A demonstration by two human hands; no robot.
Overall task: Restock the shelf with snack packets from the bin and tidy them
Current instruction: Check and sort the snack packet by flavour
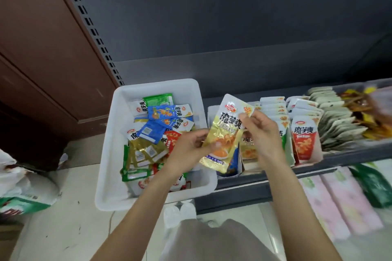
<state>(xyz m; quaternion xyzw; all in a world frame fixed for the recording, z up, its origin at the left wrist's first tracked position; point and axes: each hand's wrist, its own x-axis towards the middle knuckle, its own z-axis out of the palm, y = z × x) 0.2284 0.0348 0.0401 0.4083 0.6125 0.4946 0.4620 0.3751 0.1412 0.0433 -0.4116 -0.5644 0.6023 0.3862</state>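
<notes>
Head view: a yellow snack packet (224, 133) is held above the gap between bin and shelf, long axis running from lower left to upper right, printed face up. The left hand (191, 148) pinches its lower edge, thumb on top; the right hand (261, 131) pinches its upper right corner. The white bin (110, 154) holds jumbled packets — blue, green, gold, red. The shelf (339, 154) carries upright rows of packets.

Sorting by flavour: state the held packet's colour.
Packet: yellow-gold, white top; head view.
</notes>
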